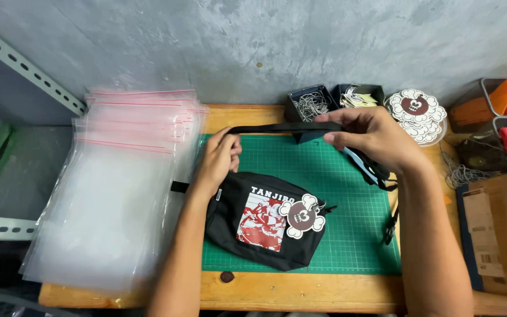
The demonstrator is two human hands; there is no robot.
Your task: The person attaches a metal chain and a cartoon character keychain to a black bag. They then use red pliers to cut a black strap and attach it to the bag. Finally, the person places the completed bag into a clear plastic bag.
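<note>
A black pouch bag [262, 226] with a red-and-white printed panel lies flat on the green cutting mat [347, 176], toward the front edge of the wooden worktop [300, 292]. A round brown-and-white hang tag [302, 216] rests on the bag's right end.

The bag's black strap [277, 127] is stretched level above the mat, between both hands, nearer the back edge of the worktop than the bag itself. The left hand [218, 159] is closed around the strap's left end, fingers pinched over it, with the heel of the hand just above the bag's upper left corner. The right hand [371, 138] is closed on the strap's right end, thumb below and fingers curled over the top; from there the strap drops in a loop past the wrist toward the mat's right edge. The bag lies below and between the two hands, closer to the left one.

A stack of clear zip bags [118, 194] with red seal lines covers the left end of the worktop, overhanging its edge. Along the back edge sit a small black box of metal chains [311, 104], a second black box [360, 95], and a pile of round tags [416, 111]. A cardboard box [500, 229] stands at the right end.
</note>
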